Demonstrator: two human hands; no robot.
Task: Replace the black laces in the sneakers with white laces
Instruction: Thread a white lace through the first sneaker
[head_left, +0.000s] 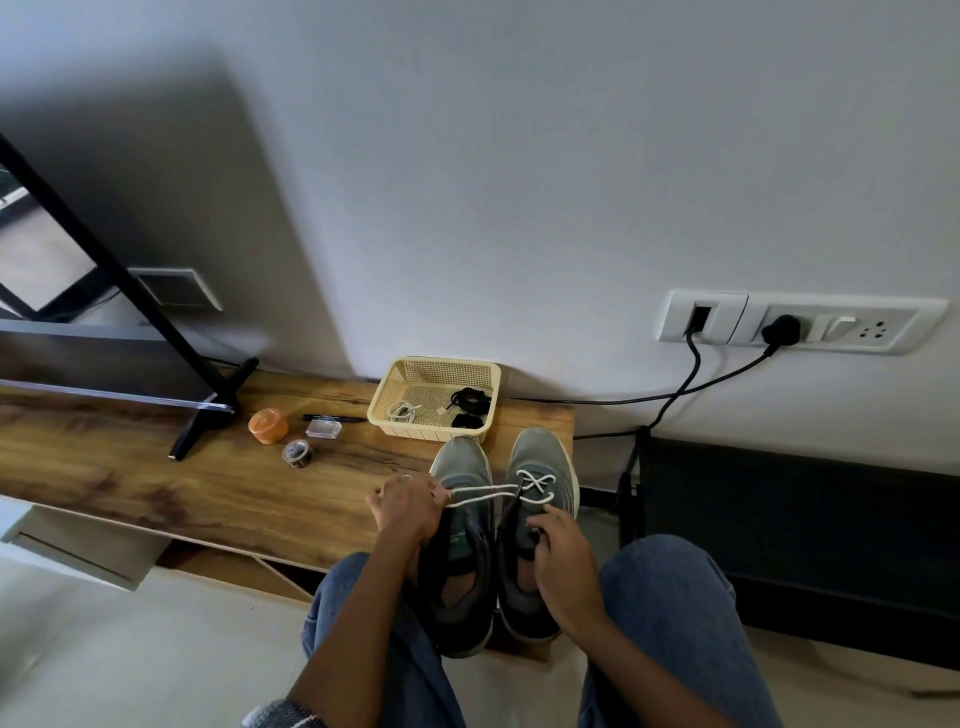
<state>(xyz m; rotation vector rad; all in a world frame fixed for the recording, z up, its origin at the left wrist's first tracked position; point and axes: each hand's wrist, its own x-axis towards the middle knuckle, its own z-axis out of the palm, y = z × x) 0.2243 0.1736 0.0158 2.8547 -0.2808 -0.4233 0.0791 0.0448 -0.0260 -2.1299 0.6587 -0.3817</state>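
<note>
Looked like someone's living room: TV stand (208, 410) on a wood console (156, 467) at 9 o'clock, wall sockets (789, 322) at 2.

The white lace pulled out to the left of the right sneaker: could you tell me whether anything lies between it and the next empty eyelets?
Partly. The white lace, gripped by the left hand, crosses over the left sneaker. On the right sneaker, the right hand holds the tongue area, its fingers covering some of the unlaced eyelets.

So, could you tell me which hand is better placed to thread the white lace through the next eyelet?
Probably the left hand: it already pinches the white lace ends, pulled taut. The right hand rests on the right sneaker, steadying it.
</note>
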